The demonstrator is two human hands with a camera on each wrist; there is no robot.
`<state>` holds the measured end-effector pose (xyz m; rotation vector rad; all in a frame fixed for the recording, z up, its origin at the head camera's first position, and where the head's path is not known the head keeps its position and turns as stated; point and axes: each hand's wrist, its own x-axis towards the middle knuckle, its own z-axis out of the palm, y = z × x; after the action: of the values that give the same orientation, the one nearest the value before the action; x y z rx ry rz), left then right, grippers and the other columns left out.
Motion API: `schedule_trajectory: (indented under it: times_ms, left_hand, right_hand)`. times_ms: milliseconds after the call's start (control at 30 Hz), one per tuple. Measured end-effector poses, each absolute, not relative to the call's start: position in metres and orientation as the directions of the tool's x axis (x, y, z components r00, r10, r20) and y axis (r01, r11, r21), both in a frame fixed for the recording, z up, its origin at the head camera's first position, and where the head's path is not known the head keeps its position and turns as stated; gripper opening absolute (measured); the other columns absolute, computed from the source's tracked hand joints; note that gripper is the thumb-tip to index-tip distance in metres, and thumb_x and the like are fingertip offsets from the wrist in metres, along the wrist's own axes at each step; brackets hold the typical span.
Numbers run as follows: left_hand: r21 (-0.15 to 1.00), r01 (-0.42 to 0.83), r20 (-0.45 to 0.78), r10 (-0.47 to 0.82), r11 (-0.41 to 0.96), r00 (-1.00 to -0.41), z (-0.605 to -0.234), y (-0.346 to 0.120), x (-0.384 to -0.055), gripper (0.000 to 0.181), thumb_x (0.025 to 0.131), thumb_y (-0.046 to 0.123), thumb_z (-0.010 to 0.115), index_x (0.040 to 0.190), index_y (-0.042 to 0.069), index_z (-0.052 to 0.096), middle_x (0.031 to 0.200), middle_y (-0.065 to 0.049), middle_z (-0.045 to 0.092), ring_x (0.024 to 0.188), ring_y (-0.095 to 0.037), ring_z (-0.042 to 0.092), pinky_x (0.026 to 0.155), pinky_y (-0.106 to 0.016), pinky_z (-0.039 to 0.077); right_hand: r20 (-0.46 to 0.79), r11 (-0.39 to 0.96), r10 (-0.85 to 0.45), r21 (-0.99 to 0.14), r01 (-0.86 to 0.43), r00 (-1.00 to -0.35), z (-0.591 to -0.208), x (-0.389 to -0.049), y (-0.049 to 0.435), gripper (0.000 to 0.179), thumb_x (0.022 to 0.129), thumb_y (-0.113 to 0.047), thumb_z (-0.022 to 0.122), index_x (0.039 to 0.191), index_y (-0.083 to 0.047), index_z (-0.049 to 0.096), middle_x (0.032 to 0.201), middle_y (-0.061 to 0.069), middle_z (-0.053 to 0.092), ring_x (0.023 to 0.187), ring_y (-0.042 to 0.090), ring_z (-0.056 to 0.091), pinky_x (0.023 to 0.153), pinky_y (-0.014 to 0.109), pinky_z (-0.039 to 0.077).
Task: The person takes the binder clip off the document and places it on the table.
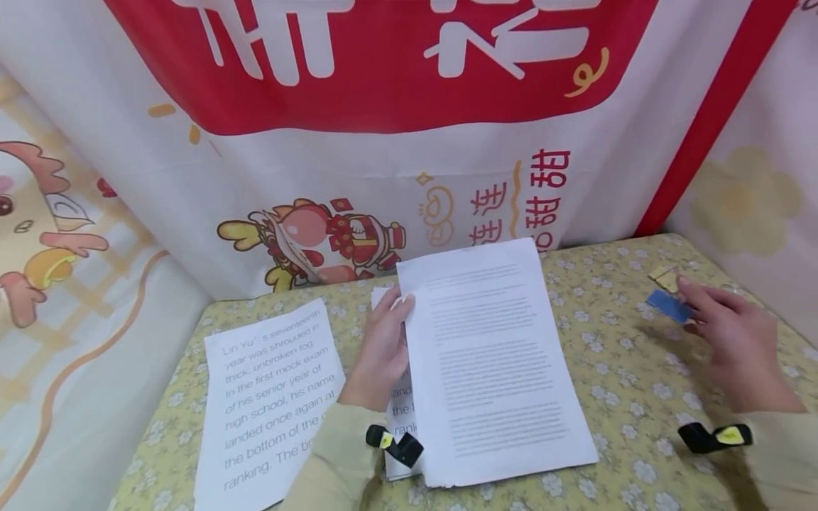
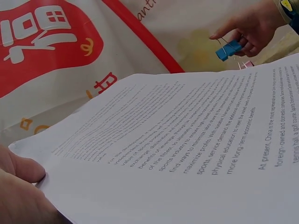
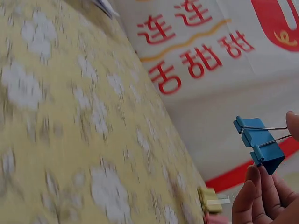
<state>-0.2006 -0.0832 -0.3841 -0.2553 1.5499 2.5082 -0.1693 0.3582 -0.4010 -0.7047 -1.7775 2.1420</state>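
Note:
My left hand (image 1: 382,348) grips the left edge of a stack of printed paper (image 1: 495,369), thumb on top, tilting it up off the table. In the left wrist view the thumb presses the corner of the small-print page (image 2: 187,140). Over at the right, my right hand (image 1: 735,337) holds a blue binder clip (image 1: 669,306) between thumb and fingers. The right wrist view shows the clip (image 3: 261,142) with its wire handles toward the thumb. A gap separates the clip from the paper.
Large-print sheets (image 1: 268,404) lie at the left; more large-print paper (image 1: 401,461) lies partly under the held stack. A yellow binder clip (image 1: 664,278) and a pink object (image 3: 216,218) sit near the right hand. A printed cloth (image 1: 383,163) hangs behind the flowered tablecloth (image 1: 626,397).

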Motion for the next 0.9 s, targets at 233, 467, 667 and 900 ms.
schedule_trajectory:
  times_ms: [233,467,667,900]
  left_hand:
    - [0.859,-0.250,-0.238,0.085,-0.446,-0.968,-0.380,-0.054,-0.211,0.042,0.115,0.018,0.049,0.157,0.016,0.052,0.157,-0.010,0.056,0.148,-0.027,0.052,0.126,-0.044,0.042]
    - [0.845,-0.298,-0.285,0.099,-0.444,-0.954,-0.387,-0.019,-0.222,0.046,0.112,0.018,0.054,0.158,0.016,0.051,0.156,-0.010,0.059,0.146,-0.026,0.056,0.124,-0.042,0.046]
    - [0.871,-0.318,-0.303,0.100,-0.374,-0.948,-0.395,0.008,-0.227,0.042,0.112,0.020,0.055,0.154,0.020,0.056,0.149,-0.009,0.064,0.138,-0.025,0.063,0.118,-0.041,0.052]
    - [0.883,-0.314,-0.311,0.067,-0.350,-0.948,-0.402,0.035,-0.229,0.035,0.110,0.017,0.056,0.145,0.015,0.062,0.135,-0.011,0.069,0.118,-0.022,0.071,0.102,-0.037,0.059]
  right_hand:
    - [-0.261,-0.184,0.633,-0.965,0.186,-0.729,-0.412,-0.156,0.392,0.026,0.086,-0.043,0.091,0.100,-0.029,0.074,0.088,-0.025,0.071,0.075,0.002,0.061,0.057,0.017,0.051]
    - [-0.412,-0.153,0.700,-0.884,0.441,-0.584,-0.416,-0.147,0.417,0.046,0.081,-0.062,0.086,0.110,-0.047,0.055,0.099,-0.025,0.051,0.087,0.005,0.047,0.060,0.015,0.043]
    - [-0.360,-0.019,0.768,-0.839,0.544,-0.529,-0.424,-0.143,0.430,0.032,0.093,-0.065,0.073,0.108,-0.052,0.049,0.098,-0.028,0.044,0.089,0.006,0.042,0.079,0.026,0.040]
    - [-0.296,0.208,0.776,-0.713,0.669,-0.557,-0.427,-0.140,0.437,0.090,0.099,-0.071,0.053,0.152,0.002,0.050,0.123,0.022,0.054,0.102,0.037,0.045,0.072,0.039,0.038]
